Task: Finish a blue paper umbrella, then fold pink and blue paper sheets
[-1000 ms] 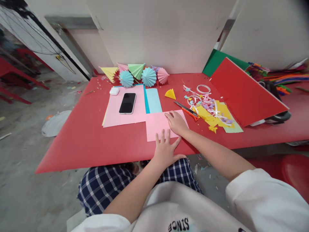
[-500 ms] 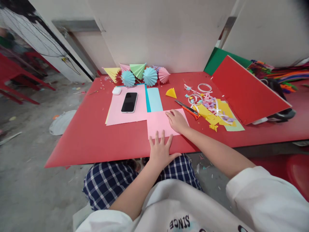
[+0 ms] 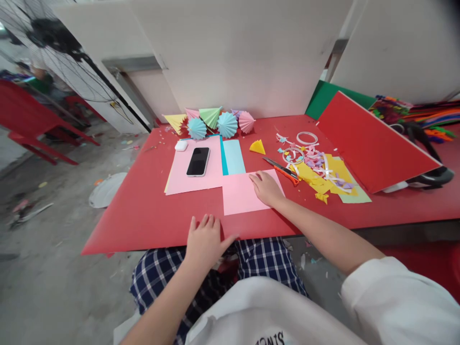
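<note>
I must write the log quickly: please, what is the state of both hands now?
Left hand: open, at the near edge of the red table.
Right hand: on the nearer pink sheet; whether it grips cannot be told.

Red table (image 3: 143,215) — pink sheet (image 3: 237,194), right hand (image 3: 266,189) resting on it; left hand (image 3: 204,239) at the near edge, apart from the sheet. Farther left: black-screened phone (image 3: 198,162) on layered papers (image 3: 177,179); pleated paper ornaments (image 3: 227,125) along the back. To the right — orange-handled scissors (image 3: 285,175), yellow paper scraps (image 3: 311,176), slanted red board (image 3: 373,148).
</note>
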A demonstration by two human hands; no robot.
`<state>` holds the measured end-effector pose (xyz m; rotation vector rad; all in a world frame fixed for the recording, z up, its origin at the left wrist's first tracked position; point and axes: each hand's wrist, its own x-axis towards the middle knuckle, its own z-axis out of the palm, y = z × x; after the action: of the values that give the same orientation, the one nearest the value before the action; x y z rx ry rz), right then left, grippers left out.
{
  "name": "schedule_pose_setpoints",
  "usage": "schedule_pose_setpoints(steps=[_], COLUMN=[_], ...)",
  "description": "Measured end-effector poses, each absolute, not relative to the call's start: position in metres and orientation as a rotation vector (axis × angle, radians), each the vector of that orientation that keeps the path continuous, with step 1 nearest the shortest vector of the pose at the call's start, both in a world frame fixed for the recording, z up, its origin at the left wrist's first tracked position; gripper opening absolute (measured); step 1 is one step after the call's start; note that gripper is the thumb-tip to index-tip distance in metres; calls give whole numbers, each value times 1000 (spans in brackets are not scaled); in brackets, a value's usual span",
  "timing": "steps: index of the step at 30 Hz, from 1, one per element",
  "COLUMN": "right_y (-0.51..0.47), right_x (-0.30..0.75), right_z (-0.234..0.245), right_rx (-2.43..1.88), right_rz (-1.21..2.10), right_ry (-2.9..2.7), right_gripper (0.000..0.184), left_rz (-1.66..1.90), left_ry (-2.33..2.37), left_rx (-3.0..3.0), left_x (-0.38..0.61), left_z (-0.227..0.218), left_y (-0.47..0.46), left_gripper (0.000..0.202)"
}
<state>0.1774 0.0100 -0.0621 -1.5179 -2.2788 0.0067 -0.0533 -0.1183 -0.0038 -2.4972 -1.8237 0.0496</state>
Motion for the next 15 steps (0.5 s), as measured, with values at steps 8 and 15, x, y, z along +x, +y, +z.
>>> schedule_pose_setpoints(steps=[8,15], right_y=[10,13], right_x=[176,175], right_z=[-62,-60], right_rx=[-1495,-1496], right_rz=[-55,-112], right_ry=[-2292,-2277], right_gripper=[36,34], left_rz=[-468,-418], left_ry=[-1614,-1633], left_rx=[-2634,-2645], left_x=[16,41], left_z=[4,-55], left_y=[-12,10], left_gripper=[35,43])
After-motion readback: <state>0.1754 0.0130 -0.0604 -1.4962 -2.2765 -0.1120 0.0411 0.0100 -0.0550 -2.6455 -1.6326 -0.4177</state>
